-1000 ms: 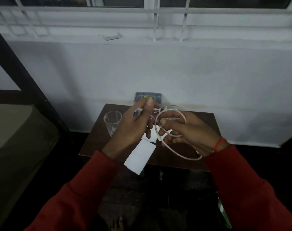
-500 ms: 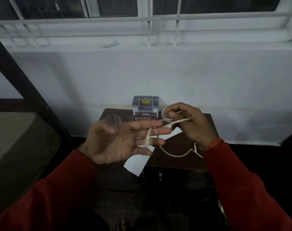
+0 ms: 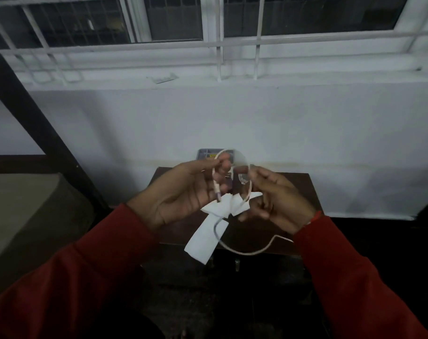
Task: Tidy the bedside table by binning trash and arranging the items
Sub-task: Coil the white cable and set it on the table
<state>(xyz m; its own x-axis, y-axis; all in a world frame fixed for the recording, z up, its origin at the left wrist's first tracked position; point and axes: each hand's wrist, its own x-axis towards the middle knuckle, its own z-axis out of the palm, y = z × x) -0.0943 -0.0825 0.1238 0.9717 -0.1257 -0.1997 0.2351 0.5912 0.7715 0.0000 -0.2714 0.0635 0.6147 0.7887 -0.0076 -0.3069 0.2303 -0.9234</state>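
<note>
Pinching a white cable (image 3: 242, 252), both hands' fingers (image 3: 216, 163) curl shut.

Dark bedside table (image 3: 303, 189) with white papers (image 3: 203, 243)

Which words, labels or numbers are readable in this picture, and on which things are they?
"PEL": end of a white word on the dark label of the grey box, the rest hidden behind the left hand.
Yellow sticker on the box top: too blurred to read.
Nothing else bears text.
</note>
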